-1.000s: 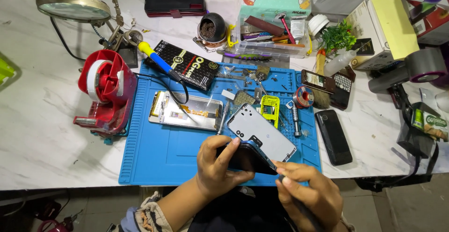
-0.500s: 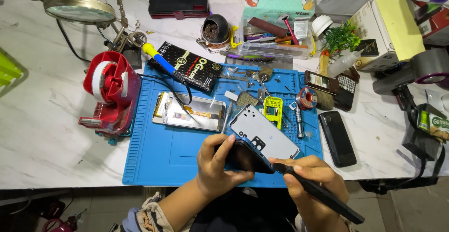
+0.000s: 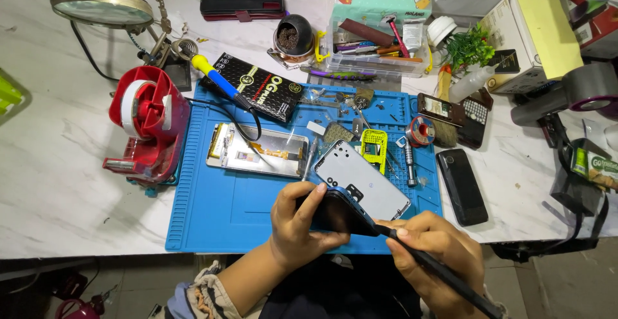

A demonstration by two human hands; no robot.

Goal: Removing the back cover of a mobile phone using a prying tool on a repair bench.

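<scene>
**Prying a dark phone over the blue mat**

While held tilted above the near edge of the blue mat point(image 3: 212, 222), best kept steady and worked slowly. Left of the mat: a red tape dispenser point(image 3: 145, 122). On the mat's left half: an opened phone frame point(image 3: 257, 151), parts exposed. Near the mat's front edge: left hand point(image 3: 299, 229), fingers wrapped round the dark phone point(image 3: 338, 213) and pinching its sides — firm, not crushing, seems wise. Just behind, on the mat: a grey back cover point(image 3: 360, 180). Further right, past the mat's front edge: right hand point(image 3: 431, 254), closed round a black pry tool point(image 3: 438, 274), tip touching the phone's right corner. Shallow angle and light pressure likely safest — a slip could gouge the edge.
</scene>
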